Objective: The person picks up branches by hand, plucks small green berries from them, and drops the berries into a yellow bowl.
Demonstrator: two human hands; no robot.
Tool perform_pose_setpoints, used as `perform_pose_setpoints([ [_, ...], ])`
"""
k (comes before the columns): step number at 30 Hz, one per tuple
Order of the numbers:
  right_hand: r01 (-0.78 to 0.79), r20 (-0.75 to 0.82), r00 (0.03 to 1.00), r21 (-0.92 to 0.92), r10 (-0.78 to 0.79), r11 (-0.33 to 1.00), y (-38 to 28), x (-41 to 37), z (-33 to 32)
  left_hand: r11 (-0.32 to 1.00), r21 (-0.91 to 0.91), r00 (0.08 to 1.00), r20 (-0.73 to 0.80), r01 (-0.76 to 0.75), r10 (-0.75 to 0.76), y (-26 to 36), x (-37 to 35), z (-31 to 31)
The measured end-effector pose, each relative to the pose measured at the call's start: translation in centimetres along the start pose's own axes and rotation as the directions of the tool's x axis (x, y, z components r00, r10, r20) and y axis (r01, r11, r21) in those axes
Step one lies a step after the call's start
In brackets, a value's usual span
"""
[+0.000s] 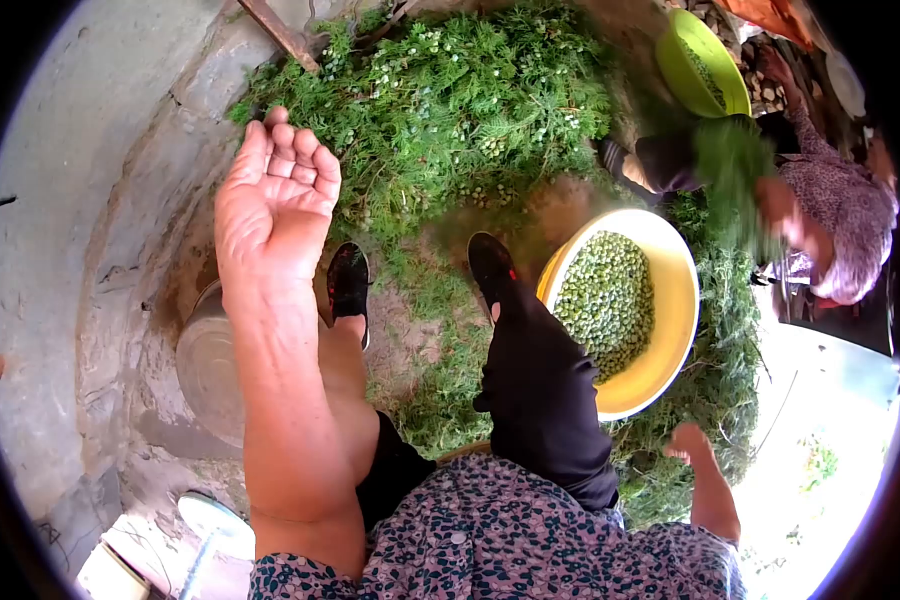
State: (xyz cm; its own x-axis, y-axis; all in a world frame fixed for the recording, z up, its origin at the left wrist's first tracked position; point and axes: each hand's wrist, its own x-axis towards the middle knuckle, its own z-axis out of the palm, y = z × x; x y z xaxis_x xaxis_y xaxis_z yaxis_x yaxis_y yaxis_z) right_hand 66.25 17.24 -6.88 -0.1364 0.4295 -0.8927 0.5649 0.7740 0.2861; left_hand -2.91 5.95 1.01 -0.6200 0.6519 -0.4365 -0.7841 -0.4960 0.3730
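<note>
"Made what of the step?"

"Judged it a gap between grasps; saw the left hand point(280, 205) raised at ten o'clock, palm bared, fingers loosely bent, gripping nothing."

"And with the right hand point(688, 442)?"

"Spotted it low at four o'clock, beside the leafy litter point(718, 385); looked partly curled, though too small to show any hold; couldn't tell."

"Found the green cones point(605, 300) where?"

"Inside the yellow basin point(678, 325) at three o'clock, close by the right leg point(540, 390); saw also a heap of leafy branches point(450, 110) at twelve, and a lime-green basin point(732, 85) between one and two."

"Noticed anyone near?"

"Yes; made out another person point(835, 215) between two and three, at a blurred bunch of greenery point(735, 170)."

"Needed what for a next move?"

"Would have called, as a judgement only, for lowering the open palm; for reaching towards twelve to the branches, or towards three to the cones; for keeping clear of the basin's rim either way."
</note>
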Motion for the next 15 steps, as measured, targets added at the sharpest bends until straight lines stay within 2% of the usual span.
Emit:
perform_pose_setpoints([
  [1,-0.054,0.006,0.999,0.14,0.053,0.989,0.4,-1.2,1.8,1.0,-0.002,1.0,0.012,0.006,-0.006,0.0,0.1,-0.1],
  [2,-0.049,0.007,0.999,0.143,0.049,0.989,-0.6,-0.4,0.8,1.0,0.002,1.0,0.026,0.004,-0.004,-0.1,0.1,-0.3],
  [3,-0.058,-0.094,0.989,0.483,0.117,0.874,-2.2,1.5,-0.3,1.0,0.009,1.0,0.022,0.003,-0.003,-0.2,0.1,-0.2],
  [4,-0.017,-0.163,0.963,0.76,0.216,0.65,-3.7,3.7,-1.9,1.0,0.022,1.0,0.002,-0.001,0.001,-0.3,0.1,-0.1],
  [5,0.423,-0.647,0.686,-0.02,-0.334,0.906,-4.9,6.1,-5.0,0.999,0.034,1.0,-0.02,-0.006,0.007,-0.4,0.1,0.0],
  [6,0.392,-0.601,0.785,0.67,0.151,0.63,-9.7,5.5,-13.0,0.999,0.039,1.0,-0.023,-0.011,0.012,-0.5,0.0,0.2],
  [7,0.427,-0.61,0.766,0.718,0.202,0.55,-12.0,7.1,-16.8,0.999,0.053,0.999,-0.044,-0.013,0.015,-0.7,0.0,0.2],
  [8,0.565,-0.739,0.649,0.629,0.184,0.534,-14.3,8.6,-20.5,0.998,0.065,0.998,-0.067,-0.013,0.017,-0.9,-0.1,0.2],
  [9,0.68,-0.791,0.582,0.6,0.188,0.422,-16.4,9.9,-24.0,0.998,0.069,0.997,-0.07,-0.016,0.021,-1.1,-0.2,0.2],
  [10,0.752,-0.871,0.481,0.47,0.102,0.462,-17.6,11.9,-26.7,0.996,0.089,0.999,-0.05,-0.01,0.015,-1.2,-0.3,0.2],
  [12,0.798,-0.914,0.403,0.375,0.045,0.472,-19.4,17.6,-29.8,0.99,0.14,0.999,-0.04,-0.01,0.015,-1.4,-0.4,0.4],
  [13,0.805,-0.874,0.484,0.464,0.044,0.368,-19.9,21.4,-30.1,0.989,0.147,0.999,-0.049,-0.007,0.015,-1.4,-0.4,0.3],
  [14,0.781,-0.879,0.476,0.442,0.039,0.44,-20.3,24.0,-31.0,0.988,0.157,1.0,-0.013,0.0,0.002,-1.4,-0.3,0.1],
  [15,0.672,-0.748,0.661,0.625,0.059,0.397,-20.6,25.0,-32.7,0.986,0.168,1.0,0.02,0.007,-0.011,-1.4,-0.2,-0.1],
])
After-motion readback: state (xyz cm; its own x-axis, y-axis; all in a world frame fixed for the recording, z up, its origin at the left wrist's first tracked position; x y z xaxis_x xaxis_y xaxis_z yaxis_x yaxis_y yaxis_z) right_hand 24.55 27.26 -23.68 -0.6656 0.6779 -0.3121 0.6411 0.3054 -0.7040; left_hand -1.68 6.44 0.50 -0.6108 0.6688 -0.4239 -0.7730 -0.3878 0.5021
